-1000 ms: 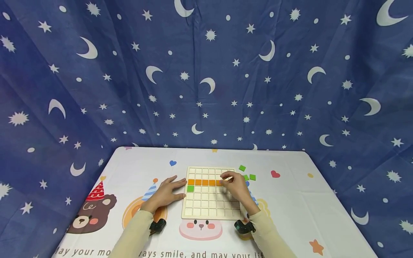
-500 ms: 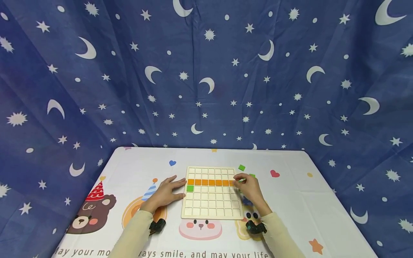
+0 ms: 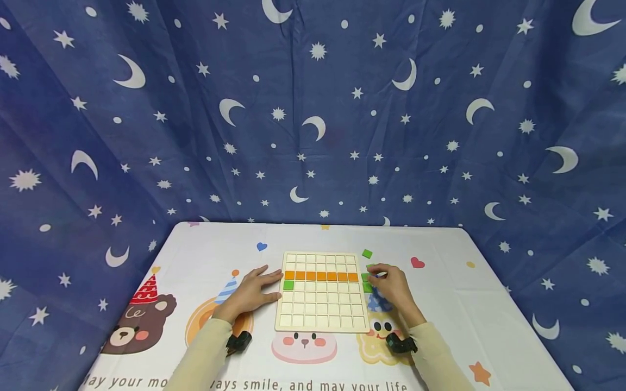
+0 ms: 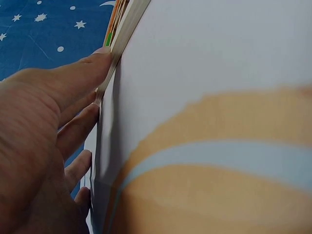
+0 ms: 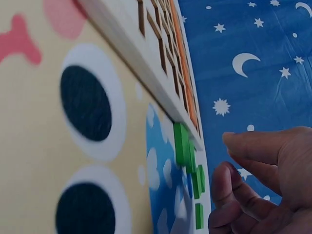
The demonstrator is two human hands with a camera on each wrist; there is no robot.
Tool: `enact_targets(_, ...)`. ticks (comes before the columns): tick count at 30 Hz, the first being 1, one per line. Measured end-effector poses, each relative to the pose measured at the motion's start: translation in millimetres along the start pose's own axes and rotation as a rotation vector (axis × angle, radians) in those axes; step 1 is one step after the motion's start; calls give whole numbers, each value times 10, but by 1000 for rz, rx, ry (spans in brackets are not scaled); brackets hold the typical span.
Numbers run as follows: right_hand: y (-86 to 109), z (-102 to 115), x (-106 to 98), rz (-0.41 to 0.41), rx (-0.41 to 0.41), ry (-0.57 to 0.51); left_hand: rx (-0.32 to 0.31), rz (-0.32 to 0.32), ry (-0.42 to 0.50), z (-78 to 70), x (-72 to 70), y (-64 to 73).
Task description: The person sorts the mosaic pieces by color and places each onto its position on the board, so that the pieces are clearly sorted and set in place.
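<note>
A pale wooden grid board (image 3: 323, 309) lies on the table, with one row of orange tiles (image 3: 311, 276) running right across it. Just below that row, in the leftmost column, sits a single green tile (image 3: 288, 285). My left hand (image 3: 251, 292) rests against the board's left edge, its fingers spread; the left wrist view shows the fingertips (image 4: 101, 54) along the wooden side. Beyond the right edge, my right hand (image 3: 393, 285) hovers beside several loose green tiles (image 3: 367, 287). In the right wrist view its thumb and index finger stand apart, with nothing between them.
Another green tile (image 3: 367, 253) lies farther back, off the board's upper right corner. The white tablecloth (image 3: 469, 315) carries printed animals, hearts and lettering. A blue curtain (image 3: 313, 136) with stars and moons hangs behind the table.
My right hand has moved rightward along the orange row and off the board to the green tiles, uncovering the row's right end. The left hand has stayed in place.
</note>
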State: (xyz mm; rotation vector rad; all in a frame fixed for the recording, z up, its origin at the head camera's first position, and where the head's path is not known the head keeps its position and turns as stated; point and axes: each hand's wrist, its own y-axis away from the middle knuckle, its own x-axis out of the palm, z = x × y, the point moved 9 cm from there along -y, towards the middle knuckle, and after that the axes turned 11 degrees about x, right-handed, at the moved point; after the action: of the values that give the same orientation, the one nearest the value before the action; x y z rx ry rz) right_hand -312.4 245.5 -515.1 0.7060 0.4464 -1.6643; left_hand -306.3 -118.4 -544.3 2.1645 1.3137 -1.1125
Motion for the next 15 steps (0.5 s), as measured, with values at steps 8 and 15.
enact_targets(8, 7, -108, 42, 37, 33, 39, 5, 9, 4, -1, 3, -5)
enact_targets(15, 24, -168, 76, 61, 51, 47, 25, 3, -1, -18, -6, -8)
